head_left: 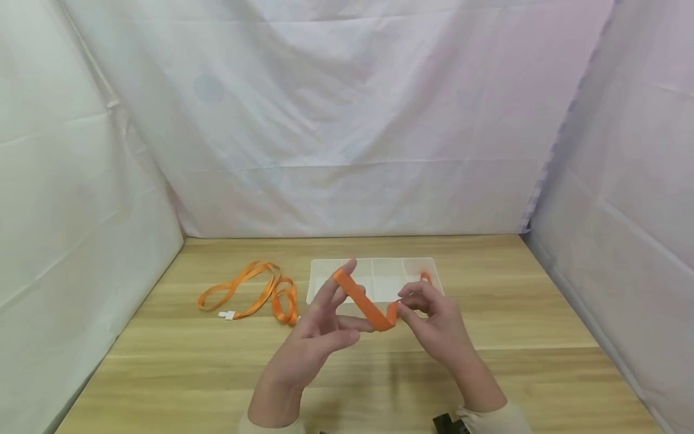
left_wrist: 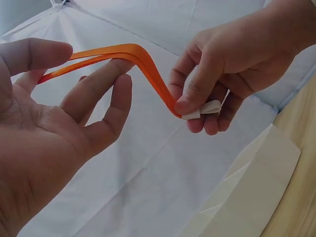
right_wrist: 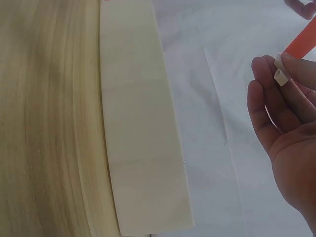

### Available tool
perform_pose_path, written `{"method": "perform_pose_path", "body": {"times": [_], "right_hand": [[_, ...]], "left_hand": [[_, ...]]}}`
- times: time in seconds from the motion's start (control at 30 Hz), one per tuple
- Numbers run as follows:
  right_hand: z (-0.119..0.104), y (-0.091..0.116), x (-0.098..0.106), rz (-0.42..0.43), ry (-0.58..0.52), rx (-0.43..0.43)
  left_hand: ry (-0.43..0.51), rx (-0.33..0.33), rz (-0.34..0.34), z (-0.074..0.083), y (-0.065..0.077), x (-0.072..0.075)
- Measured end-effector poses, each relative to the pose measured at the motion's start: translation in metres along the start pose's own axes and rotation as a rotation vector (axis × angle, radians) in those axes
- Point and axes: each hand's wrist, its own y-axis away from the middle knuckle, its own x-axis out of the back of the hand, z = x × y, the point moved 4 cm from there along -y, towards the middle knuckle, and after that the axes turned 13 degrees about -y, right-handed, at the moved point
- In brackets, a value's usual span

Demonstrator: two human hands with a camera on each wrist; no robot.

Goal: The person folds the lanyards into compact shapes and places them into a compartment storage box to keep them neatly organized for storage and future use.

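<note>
Aloft: one orange strap [head_left: 360, 298], pinched at its end

From my head, I see the strap in the air over the worktop [head_left: 520, 319]. My left grip [head_left: 317, 334] is spread, fingers held out; the strap hangs over the forefinger near its tip and slants down to a lower finger. My right grip [head_left: 438, 322] is closed in a pinch on one end. Beyond lies a white tray [head_left: 387, 278], split into compartments, with a bit of orange [head_left: 426, 278] in the rightmost. Off to the left, an orange lanyard [head_left: 267, 295] lies in loose loops with a white end piece [head_left: 226, 314]; whether it is one or two, I can't tell.

At my left wrist, the strap shows as two layers, bending over a fingertip and running down to a white clip [left_wrist: 212, 107]. My right thumb presses there against the fingers, and the clip sticks out past it. My left fingers simply carry the strap.

At my right wrist, the pinch sits near the right edge, strap leading to the upper right. The tray's side stands apart from it, between worktop and pale cloth [right_wrist: 212, 123].
</note>
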Motion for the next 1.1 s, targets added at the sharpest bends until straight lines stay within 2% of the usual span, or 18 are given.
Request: {"method": "perform_pose_path", "body": {"times": [0.1, 0.2, 0.27, 0.37, 0.53, 0.6, 0.7, 0.8, 0.9, 1.0, 1.1], "right_hand": [[-0.002, -0.001, 0.001, 0.018, 0.025, 0.022], [-0.002, -0.003, 0.001, 0.049, 0.018, 0.044], [-0.002, -0.006, -0.002, 0.060, -0.020, 0.071], [-0.002, -0.008, -0.007, 0.064, -0.078, 0.113], [0.000, -0.005, -0.018, 0.063, -0.069, 0.162], [0.000, -0.004, -0.021, 0.070, -0.053, 0.176], [-0.001, -0.004, -0.025, 0.077, -0.102, 0.176], [-0.002, -0.005, -0.028, 0.062, -0.185, 0.172], [-0.003, -0.006, -0.031, 0.046, -0.218, 0.198], [-0.005, -0.007, -0.031, 0.048, -0.196, 0.288], [-0.006, -0.009, -0.031, 0.047, -0.170, 0.421]], "left_hand": [[0.009, -0.033, -0.002, -0.001, -0.002, 0.000], [0.072, -0.049, -0.019, -0.008, -0.005, 0.000], [0.127, -0.033, -0.038, -0.016, -0.006, -0.002], [0.193, 0.050, -0.060, -0.032, -0.007, -0.007], [0.208, 0.270, -0.064, -0.054, -0.005, -0.012], [0.206, 0.326, -0.070, -0.058, -0.005, -0.012], [0.235, 0.371, -0.081, -0.060, -0.007, -0.013], [0.290, 0.374, -0.087, -0.062, -0.008, -0.013], [0.338, 0.340, -0.107, -0.061, -0.007, -0.013], [0.378, 0.304, -0.139, -0.059, -0.007, -0.013], [0.386, 0.312, -0.151, -0.059, -0.008, -0.015]]}}
